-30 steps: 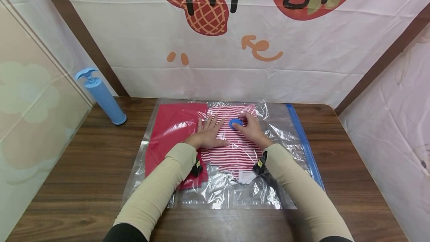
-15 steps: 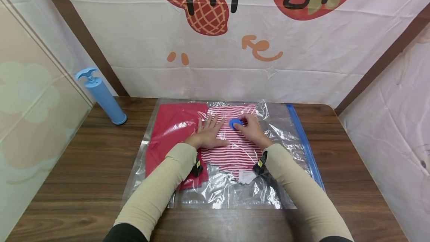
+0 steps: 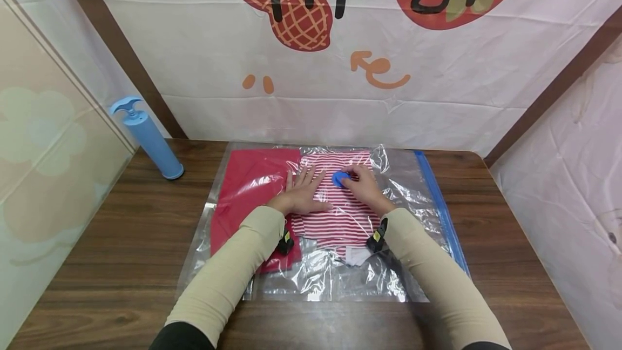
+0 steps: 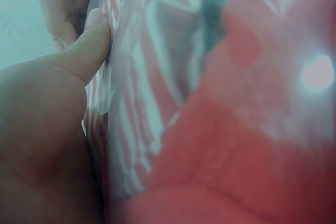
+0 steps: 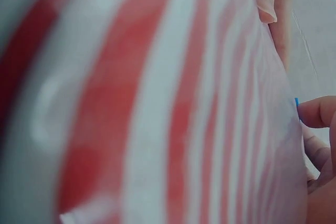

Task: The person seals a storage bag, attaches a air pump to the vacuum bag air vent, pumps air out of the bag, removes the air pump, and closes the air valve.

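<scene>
A clear vacuum storage bag (image 3: 403, 182) lies flat, with a folded red garment (image 3: 248, 188) at its left and a red-and-white striped garment (image 3: 340, 226) in its middle. On the bag over the stripes sits a round blue valve cap (image 3: 340, 179). My right hand (image 3: 363, 185) holds the cap's right side between thumb and fingers; only a sliver of the blue cap (image 5: 296, 102) shows in the right wrist view. My left hand (image 3: 303, 196) rests with spread fingers on the bag, where the two garments meet. Its thumb (image 4: 94, 38) lies along the plastic in the left wrist view.
A light blue hand pump (image 3: 153, 142) stands at the table's back left. The bag's blue zip edge (image 3: 439, 207) runs down its right side. Printed cloth (image 3: 311, 112) hangs behind the wooden table (image 3: 97, 253), with panels at both sides.
My right thumb and fingertips have shifted slightly around the blue valve cap. The left hand and the bag stay where they were.
</scene>
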The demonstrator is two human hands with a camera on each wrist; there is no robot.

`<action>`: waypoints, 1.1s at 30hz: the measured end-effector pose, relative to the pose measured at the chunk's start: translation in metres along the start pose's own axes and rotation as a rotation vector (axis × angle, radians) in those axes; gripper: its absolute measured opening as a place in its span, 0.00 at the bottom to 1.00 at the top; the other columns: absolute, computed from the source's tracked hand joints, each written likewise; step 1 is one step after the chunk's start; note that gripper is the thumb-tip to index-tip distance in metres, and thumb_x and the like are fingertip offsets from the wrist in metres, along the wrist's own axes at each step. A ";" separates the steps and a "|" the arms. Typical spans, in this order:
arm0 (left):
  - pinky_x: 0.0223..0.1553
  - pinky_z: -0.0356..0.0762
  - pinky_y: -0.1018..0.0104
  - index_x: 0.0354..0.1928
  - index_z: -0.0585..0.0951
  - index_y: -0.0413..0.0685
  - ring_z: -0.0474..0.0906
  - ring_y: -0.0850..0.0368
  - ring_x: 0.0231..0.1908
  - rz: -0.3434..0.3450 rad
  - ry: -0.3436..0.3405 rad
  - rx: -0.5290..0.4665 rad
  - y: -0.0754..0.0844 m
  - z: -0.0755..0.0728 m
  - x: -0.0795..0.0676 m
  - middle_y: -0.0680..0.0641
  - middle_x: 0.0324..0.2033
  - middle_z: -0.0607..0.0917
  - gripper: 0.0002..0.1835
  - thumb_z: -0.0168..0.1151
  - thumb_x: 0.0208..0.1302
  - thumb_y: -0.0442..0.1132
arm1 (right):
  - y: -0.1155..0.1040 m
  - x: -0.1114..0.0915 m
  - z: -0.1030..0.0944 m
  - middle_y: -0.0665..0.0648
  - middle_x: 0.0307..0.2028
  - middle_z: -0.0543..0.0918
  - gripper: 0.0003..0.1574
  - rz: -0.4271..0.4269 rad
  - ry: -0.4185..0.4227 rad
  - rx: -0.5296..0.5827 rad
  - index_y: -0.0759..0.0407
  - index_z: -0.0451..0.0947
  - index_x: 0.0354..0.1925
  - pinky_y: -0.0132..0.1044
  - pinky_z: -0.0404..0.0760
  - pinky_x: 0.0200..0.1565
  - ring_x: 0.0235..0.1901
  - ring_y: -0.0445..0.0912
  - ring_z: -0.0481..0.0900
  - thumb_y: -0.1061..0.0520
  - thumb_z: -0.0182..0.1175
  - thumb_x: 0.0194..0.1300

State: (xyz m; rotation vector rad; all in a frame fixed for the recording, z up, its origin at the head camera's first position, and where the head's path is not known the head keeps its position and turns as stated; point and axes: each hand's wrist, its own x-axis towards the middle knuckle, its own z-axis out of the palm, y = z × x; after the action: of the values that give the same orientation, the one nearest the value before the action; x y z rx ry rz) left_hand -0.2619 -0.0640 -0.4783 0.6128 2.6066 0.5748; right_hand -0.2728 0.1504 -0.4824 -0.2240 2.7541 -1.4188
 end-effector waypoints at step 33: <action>0.69 0.08 0.39 0.82 0.40 0.54 0.18 0.43 0.77 -0.011 -0.014 0.011 0.002 -0.002 -0.001 0.43 0.80 0.30 0.55 0.59 0.67 0.67 | 0.003 0.002 0.001 0.65 0.56 0.77 0.21 0.041 -0.009 0.046 0.67 0.77 0.54 0.52 0.70 0.66 0.59 0.58 0.74 0.59 0.68 0.67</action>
State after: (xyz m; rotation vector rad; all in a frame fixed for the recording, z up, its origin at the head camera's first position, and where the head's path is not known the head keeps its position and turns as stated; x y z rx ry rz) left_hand -0.2615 -0.0634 -0.4759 0.6030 2.6007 0.5507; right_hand -0.2750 0.1505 -0.4852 -0.1718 2.6991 -1.4653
